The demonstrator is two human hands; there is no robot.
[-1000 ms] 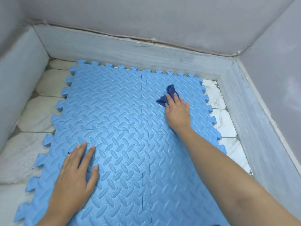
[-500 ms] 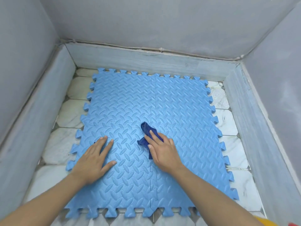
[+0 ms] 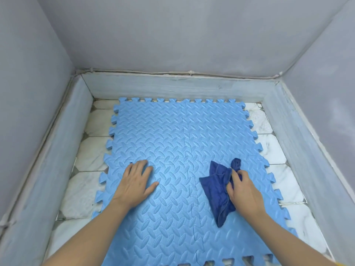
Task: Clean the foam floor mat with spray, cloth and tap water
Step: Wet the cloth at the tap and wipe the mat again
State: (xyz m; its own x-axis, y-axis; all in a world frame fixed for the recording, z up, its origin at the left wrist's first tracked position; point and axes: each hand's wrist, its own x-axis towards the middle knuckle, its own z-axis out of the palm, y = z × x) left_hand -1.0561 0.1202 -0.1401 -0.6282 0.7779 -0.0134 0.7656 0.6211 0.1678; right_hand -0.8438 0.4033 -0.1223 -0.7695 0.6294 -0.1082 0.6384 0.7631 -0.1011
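Grey painted walls (image 3: 172,35) are enclosing a recessed floor of white marble tiles (image 3: 92,150), bordered by a low grey stone kerb (image 3: 182,87).

Grip state, right side: the right hand (image 3: 244,191) is holding a dark blue terry cloth (image 3: 217,189). Its fingers are curling round the bunched upper right edge of the cloth, pinching the fabric between thumb and fingertips. A gathered lump of the cloth is sticking up just beyond the knuckles. The remainder of the cloth is spreading out to the left of the hand and trailing toward the camera, lying loosely on the mat surface.

Grip state, left side: the left hand (image 3: 136,183) is lying palm down with its fingers extended and slightly spread, thumb pointing toward the right. It is grasping nothing and is pressing flat on the mat. The two hands are sitting well apart, one on each side of the centre seam.

Work surface: the light blue interlocking foam floor mat (image 3: 172,135), embossed with a leaf-like tread pattern, is resting flat on the marble tiles. It is consisting of square sections joined along visible seams, with toothed edges showing on the far, left and right sides. Bare tile is showing between the mat and the kerb on the left and right sides. Both forearms are reaching in from the lower edge of the head view.
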